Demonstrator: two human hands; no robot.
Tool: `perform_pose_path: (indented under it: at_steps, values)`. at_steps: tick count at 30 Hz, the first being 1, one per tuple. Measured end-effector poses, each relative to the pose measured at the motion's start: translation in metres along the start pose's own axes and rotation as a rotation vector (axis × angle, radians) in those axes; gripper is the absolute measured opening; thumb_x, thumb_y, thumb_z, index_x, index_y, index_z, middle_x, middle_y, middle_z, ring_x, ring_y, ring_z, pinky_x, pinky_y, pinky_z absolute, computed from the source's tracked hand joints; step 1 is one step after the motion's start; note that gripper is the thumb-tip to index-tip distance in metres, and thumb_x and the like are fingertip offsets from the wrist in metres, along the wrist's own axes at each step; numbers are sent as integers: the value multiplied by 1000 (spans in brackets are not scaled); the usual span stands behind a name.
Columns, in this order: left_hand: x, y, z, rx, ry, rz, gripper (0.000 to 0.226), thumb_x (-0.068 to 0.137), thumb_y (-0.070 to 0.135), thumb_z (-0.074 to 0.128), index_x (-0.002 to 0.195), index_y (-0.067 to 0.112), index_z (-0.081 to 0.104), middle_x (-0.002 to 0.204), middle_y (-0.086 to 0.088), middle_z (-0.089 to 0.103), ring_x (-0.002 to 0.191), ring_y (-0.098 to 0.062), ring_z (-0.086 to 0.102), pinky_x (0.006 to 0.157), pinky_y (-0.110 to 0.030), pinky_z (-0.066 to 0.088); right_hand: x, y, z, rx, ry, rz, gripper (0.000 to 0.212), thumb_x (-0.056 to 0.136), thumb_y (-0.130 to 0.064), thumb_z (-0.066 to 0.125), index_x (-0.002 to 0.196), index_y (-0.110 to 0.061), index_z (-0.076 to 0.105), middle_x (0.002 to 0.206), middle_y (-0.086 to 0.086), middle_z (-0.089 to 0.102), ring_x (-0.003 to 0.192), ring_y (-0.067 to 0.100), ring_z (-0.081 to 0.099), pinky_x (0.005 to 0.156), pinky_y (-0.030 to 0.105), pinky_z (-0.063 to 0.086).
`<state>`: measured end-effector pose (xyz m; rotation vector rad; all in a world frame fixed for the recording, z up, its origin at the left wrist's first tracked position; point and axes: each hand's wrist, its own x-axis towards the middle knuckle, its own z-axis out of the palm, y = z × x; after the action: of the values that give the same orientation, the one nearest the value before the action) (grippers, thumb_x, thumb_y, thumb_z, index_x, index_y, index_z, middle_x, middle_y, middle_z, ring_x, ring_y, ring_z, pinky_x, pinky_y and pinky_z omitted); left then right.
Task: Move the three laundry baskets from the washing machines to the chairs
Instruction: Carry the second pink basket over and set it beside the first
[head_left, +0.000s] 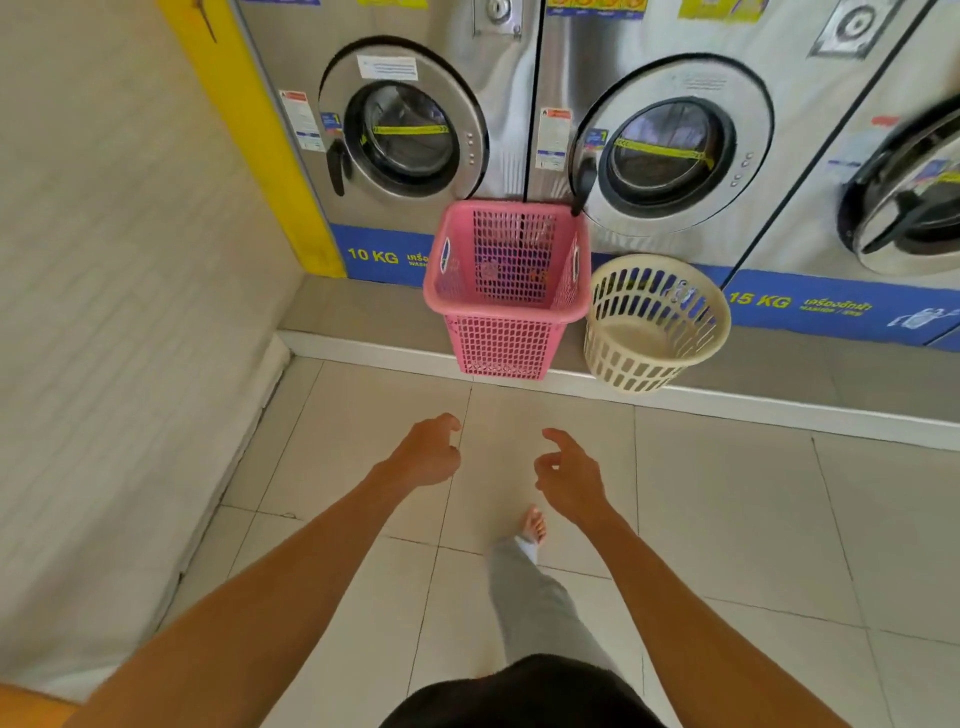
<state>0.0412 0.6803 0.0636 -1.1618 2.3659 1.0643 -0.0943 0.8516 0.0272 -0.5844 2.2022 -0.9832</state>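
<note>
A pink square laundry basket (506, 291) stands on the raised step in front of the washing machines, between the first two doors. Right beside it on the same step is a cream round basket (655, 322); the two almost touch. Only these two baskets are in view. My left hand (428, 451) and my right hand (569, 475) are stretched forward over the floor tiles, short of the pink basket, fingers loosely curled and apart, holding nothing.
Three steel front-loading washing machines (410, 130) line the back, doors closed. A grey step with a white edge (363, 353) runs below them. A tiled wall (119, 312) closes the left side. My bare foot (534, 525) is forward on the tiled floor.
</note>
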Motion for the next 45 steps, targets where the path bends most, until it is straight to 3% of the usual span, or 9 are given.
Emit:
perform_pose_path:
  at_steps: [4,8,13,18,23,30,36,40,45]
  values:
    - [74,15,-29,-22,-17,-42,50,93,13,49,143,15,45,146,-13,50,131,-28,50,102,-34,44,86,-24,-8,38,1,44,39,97,-14,56,135,-24,52,93,-4,67,78,19,72,70,29,62]
    - [137,34,-68,-59,-26,-94,50,92,15,50,143,15,46,145,-13,51,131,-28,51,106,-37,45,164,-52,-32,20,-29,83,43,96,-13,54,137,-21,51,96,-2,67,83,19,71,79,36,61]
    - [207,50,-112,-147,42,-121,51,91,10,50,142,14,49,146,-11,51,134,-25,49,108,-37,43,247,-88,-59,-140,-37,35,47,95,-8,54,141,-16,50,126,7,66,99,18,61,85,27,43]
    - [276,52,-149,-121,37,-137,50,88,7,52,137,17,55,138,-11,57,125,-27,55,97,-32,47,319,-118,-69,-188,-74,55,45,97,-15,57,141,-13,49,130,11,65,103,22,61,81,26,43]
    - [370,36,-180,25,-20,-141,34,79,24,54,109,18,69,109,-8,71,104,-32,66,87,-40,55,382,-136,-79,-95,-25,154,53,92,-15,57,144,-17,47,136,10,59,108,27,63,89,45,58]
    - [480,12,-229,15,-91,-269,47,76,37,64,122,26,59,121,-5,67,112,-31,64,96,-37,52,448,-125,-86,-219,25,277,52,93,-24,58,144,-18,47,135,10,61,117,31,62,95,43,54]
    - [515,37,-245,-105,-146,-296,59,80,16,63,138,21,51,118,-9,66,103,-27,65,82,-31,52,490,-111,-87,-339,-14,359,50,87,-23,56,136,-15,50,121,14,64,104,36,64,77,36,50]
    - [536,37,-241,-241,-93,-355,61,71,25,55,132,25,55,103,-6,70,80,-20,71,65,-28,55,518,-103,-88,-379,-6,417,42,88,-20,47,129,-16,53,113,17,63,98,39,64,79,43,54]
    - [553,39,-233,-127,82,-425,51,97,41,44,147,36,40,134,-22,50,123,-41,49,107,-46,42,560,-82,-91,-385,33,405,42,84,-19,45,126,-15,51,118,15,62,102,38,61,86,50,54]
